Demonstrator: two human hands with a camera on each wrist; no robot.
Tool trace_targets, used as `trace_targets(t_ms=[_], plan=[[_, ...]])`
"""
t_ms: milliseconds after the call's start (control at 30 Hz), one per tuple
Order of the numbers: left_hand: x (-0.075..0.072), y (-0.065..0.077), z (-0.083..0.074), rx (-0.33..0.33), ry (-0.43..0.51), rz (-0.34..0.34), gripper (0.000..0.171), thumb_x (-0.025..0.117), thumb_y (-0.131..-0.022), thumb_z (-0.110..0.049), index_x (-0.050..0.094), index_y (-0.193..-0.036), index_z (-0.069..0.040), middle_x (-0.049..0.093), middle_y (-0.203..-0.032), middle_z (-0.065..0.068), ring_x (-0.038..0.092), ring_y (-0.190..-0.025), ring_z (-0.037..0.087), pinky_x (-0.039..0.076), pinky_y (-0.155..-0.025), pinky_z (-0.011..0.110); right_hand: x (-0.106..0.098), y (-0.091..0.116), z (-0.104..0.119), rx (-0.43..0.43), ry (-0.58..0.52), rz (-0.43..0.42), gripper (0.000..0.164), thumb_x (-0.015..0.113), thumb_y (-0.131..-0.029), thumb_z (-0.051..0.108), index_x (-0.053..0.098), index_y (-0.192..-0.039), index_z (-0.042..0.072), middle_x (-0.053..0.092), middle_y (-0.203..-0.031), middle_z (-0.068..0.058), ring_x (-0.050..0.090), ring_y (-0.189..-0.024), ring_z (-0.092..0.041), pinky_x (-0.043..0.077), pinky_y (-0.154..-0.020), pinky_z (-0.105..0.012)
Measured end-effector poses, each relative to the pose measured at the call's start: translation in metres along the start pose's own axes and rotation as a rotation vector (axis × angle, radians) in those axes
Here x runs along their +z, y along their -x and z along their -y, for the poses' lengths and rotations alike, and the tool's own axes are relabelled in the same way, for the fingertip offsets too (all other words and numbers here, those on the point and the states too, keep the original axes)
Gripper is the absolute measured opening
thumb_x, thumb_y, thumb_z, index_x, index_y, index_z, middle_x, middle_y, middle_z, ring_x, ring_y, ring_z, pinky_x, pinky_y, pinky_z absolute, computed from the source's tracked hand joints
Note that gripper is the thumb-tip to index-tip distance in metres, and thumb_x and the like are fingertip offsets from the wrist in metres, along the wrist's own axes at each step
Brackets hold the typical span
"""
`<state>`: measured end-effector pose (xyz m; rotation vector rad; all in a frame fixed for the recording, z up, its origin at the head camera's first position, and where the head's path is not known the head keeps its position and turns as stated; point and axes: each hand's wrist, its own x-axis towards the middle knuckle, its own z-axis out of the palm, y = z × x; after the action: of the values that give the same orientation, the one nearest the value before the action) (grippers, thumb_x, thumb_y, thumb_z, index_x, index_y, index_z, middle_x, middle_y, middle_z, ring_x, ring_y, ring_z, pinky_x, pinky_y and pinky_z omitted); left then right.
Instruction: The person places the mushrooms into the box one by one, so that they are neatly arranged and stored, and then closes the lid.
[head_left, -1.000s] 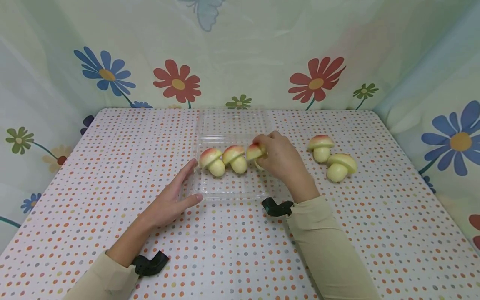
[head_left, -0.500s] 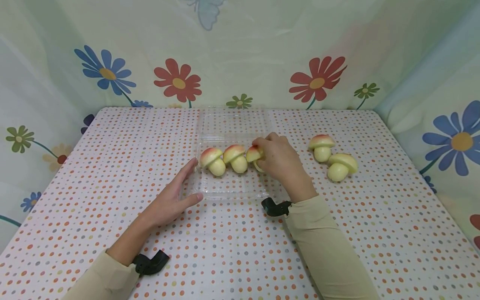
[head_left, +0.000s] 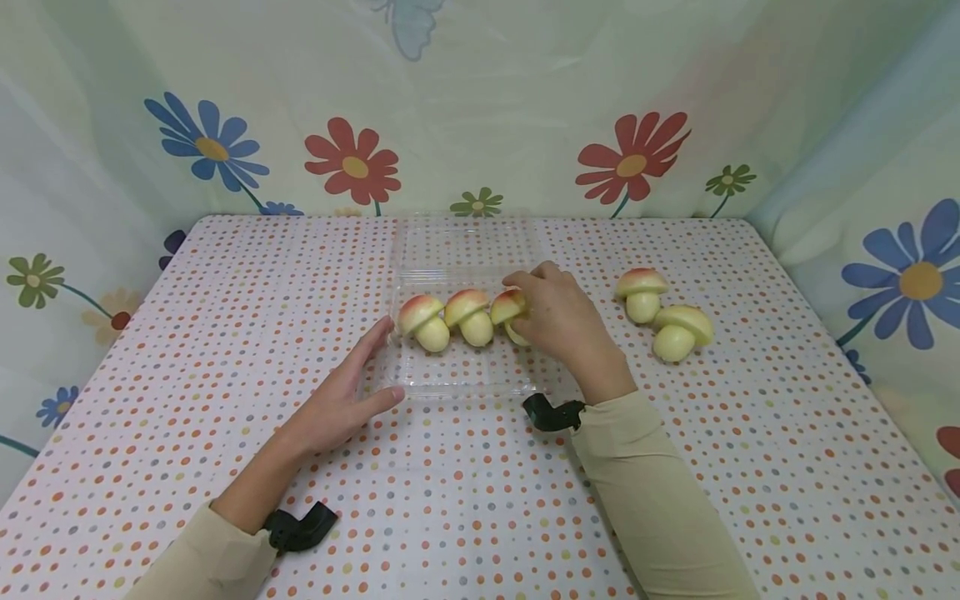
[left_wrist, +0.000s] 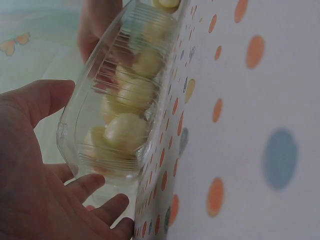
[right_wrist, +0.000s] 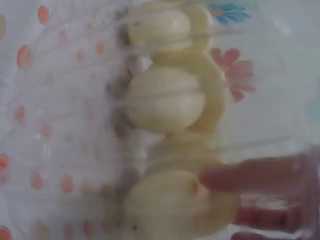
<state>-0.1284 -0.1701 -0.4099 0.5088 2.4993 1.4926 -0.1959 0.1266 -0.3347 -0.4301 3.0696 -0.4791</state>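
Observation:
A clear plastic clamshell box (head_left: 450,377) lies with its lid open in the middle of the table. Three fake mushrooms with yellow stems and red-tinged caps stand in a row inside: a left one (head_left: 424,323), a middle one (head_left: 469,317) and a right one (head_left: 507,308). My right hand (head_left: 562,321) reaches into the box and holds the right mushroom, its thumb (right_wrist: 250,175) against it through the clear wall in the right wrist view. At the box's left end rests my left hand (head_left: 341,408), fingers (left_wrist: 85,187) spread and thumb along the front corner.
To the right of the box, two more fake mushrooms, a red-capped one (head_left: 642,293) and a yellow one (head_left: 682,333), lie close together on the dotted tablecloth (head_left: 465,508). A flower-printed curtain (head_left: 480,108) rises behind the table's far edge.
My right hand has lowered the right mushroom slightly and shifted it a little, close beside the middle one. My left hand has stayed at the box's left end.

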Motion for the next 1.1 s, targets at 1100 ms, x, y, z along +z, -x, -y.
trace_targets(t_ms=[1100], plan=[[0.000,0.002,-0.001,-0.001,-0.014,0.001,0.089,0.065,-0.101,-0.029,0.007,-0.168,-0.023,0.012,-0.175,0.001,0.012,-0.162,0.031,0.010,-0.127,0.065,-0.049,0.027,-0.038,0.178,-0.153,-0.110,0.061,0.071,-0.096,0.022,0.050,-0.153,0.012,0.050,-0.139,-0.027,0.057,-0.117,-0.043,0.052,-0.091,-0.059]])
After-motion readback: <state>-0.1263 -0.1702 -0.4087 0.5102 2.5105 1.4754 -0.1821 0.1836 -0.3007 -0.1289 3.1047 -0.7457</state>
